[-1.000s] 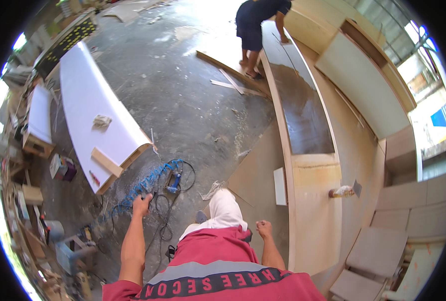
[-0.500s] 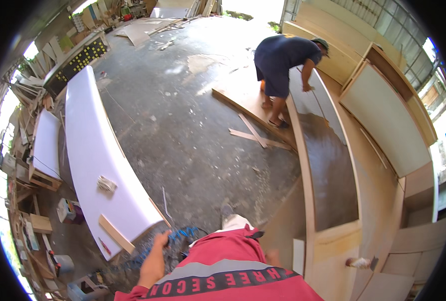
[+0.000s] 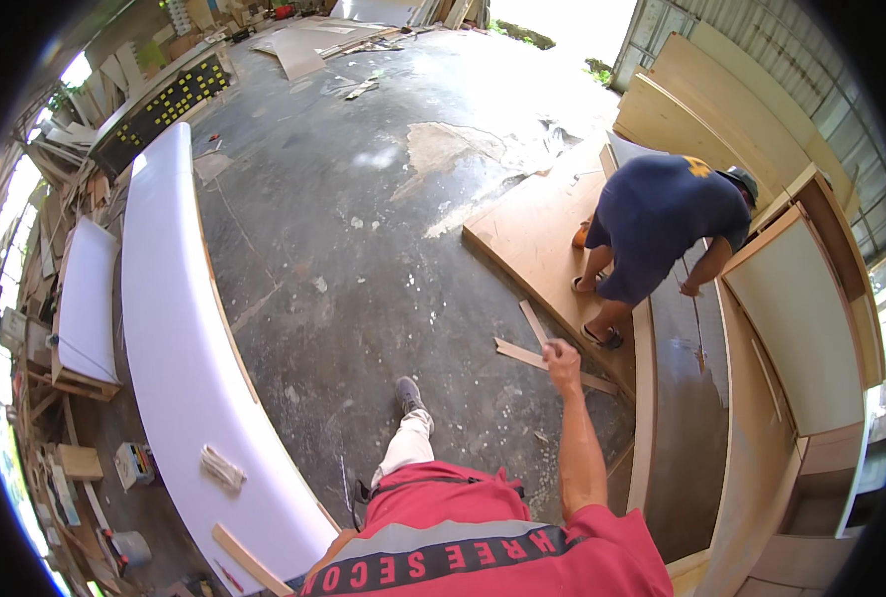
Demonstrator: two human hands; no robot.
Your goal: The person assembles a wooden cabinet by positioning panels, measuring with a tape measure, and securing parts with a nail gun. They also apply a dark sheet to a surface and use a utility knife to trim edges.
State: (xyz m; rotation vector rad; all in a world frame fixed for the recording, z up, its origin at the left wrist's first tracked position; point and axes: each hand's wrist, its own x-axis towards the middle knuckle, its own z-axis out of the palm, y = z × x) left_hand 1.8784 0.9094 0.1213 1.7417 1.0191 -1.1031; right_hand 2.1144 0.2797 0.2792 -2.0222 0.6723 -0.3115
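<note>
My right hand [image 3: 562, 366] is raised ahead of my body on an outstretched arm. Its fingers are curled, and I cannot make out whether anything is in them. Behind it in the picture lie thin crossed wood strips [image 3: 524, 354] on the floor; no contact shows. My left hand is out of sight, low beside the long white panel [image 3: 164, 328]. On that panel rest a bundle of pale cord [image 3: 223, 468] and a short wood strip [image 3: 249, 559].
At the right a co-worker [image 3: 662, 224] in dark clothes bends over a long framed panel with a wet brown surface [image 3: 689, 448], holding a thin rod. A wooden board [image 3: 522, 224] lies at that person's feet. Plywood sheets [image 3: 701, 109] lean against the wall. Shelves of scrap line the left.
My right arm has swung up and forward. My left hand has dropped out of view. I have stepped forward, and the co-worker now appears nearer and further right.
</note>
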